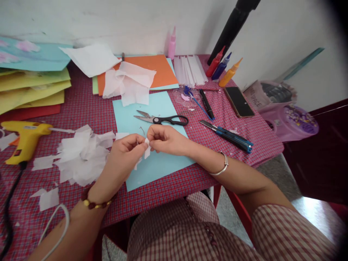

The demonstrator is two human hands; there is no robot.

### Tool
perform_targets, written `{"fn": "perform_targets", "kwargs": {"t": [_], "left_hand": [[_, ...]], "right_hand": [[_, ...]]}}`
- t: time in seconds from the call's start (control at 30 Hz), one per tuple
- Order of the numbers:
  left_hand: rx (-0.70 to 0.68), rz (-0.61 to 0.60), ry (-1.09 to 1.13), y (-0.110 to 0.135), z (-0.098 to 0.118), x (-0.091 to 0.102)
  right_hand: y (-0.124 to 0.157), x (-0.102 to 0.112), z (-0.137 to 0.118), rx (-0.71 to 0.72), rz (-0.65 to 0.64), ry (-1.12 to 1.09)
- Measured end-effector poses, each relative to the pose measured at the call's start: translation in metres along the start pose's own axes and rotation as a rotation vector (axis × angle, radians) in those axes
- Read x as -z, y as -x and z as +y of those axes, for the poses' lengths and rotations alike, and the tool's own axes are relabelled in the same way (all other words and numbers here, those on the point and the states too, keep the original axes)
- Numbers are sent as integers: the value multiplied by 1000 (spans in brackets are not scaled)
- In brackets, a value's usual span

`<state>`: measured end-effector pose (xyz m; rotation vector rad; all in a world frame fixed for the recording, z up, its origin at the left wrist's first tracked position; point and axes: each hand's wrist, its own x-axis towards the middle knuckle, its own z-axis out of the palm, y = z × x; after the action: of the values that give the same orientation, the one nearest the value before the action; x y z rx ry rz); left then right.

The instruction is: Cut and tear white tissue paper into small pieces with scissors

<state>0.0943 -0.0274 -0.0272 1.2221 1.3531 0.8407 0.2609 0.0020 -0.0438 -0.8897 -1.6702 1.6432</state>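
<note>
Both hands meet over a light blue sheet of paper (160, 170). A small white strip of paper (147, 151) is pinched between them. My left hand (126, 154) grips it with thumb and forefinger, and my right hand (167, 139) has its fingertips closed on the same piece. Just beyond the hands, black-handled scissors (163, 119) lie on the blue sheet with their blades parted. To the left of my left hand is a heap of white paper pieces (83, 156), with a few loose squares around it.
A yellow glue gun (28, 139) with a black cord lies far left. A blue-black utility knife (228, 136), marker (207, 104) and phone (239, 101) are on the right. Paint bottles (220, 67), glue sticks (190, 70) and orange paper (160, 70) line the back.
</note>
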Motion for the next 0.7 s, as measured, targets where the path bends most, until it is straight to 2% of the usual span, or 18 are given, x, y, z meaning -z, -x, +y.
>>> {"fn": "perform_targets", "kwargs": {"t": [0.23, 0.7], "left_hand": [[-7, -14, 8, -1, -2, 1], [-1, 0, 9, -1, -2, 0]], "right_hand": [[-1, 0, 1, -27, 8, -2], [1, 0, -1, 64, 65, 89]]}}
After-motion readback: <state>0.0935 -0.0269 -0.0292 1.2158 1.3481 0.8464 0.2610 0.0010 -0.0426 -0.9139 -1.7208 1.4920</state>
